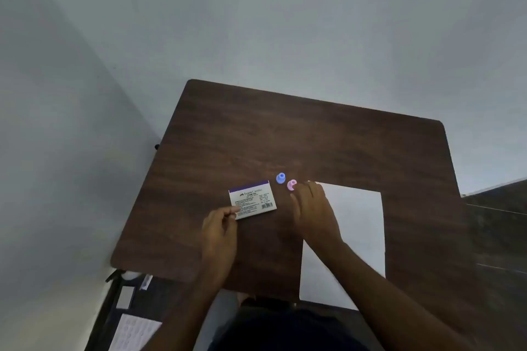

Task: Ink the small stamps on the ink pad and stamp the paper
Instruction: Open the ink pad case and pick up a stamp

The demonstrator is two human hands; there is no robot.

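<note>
While the boxed ink pad (252, 200) lies closed at the centre of the dark wooden table (285, 134), its lower-left corner is pinched by the left hand (221, 226). The right hand (312, 208) is spread flat, fingers apart, over the upper-left corner of the white paper (356, 225), holding nothing. Just above its fingertips, the pink stamp (291, 184) and blue stamp (281, 178) are seen side by side.

The white ink pad box (252, 200) lies flat and closed. Just right, a blue stamp (281, 178) and a pink stamp (291, 184) sit beside white paper (356, 225).
</note>
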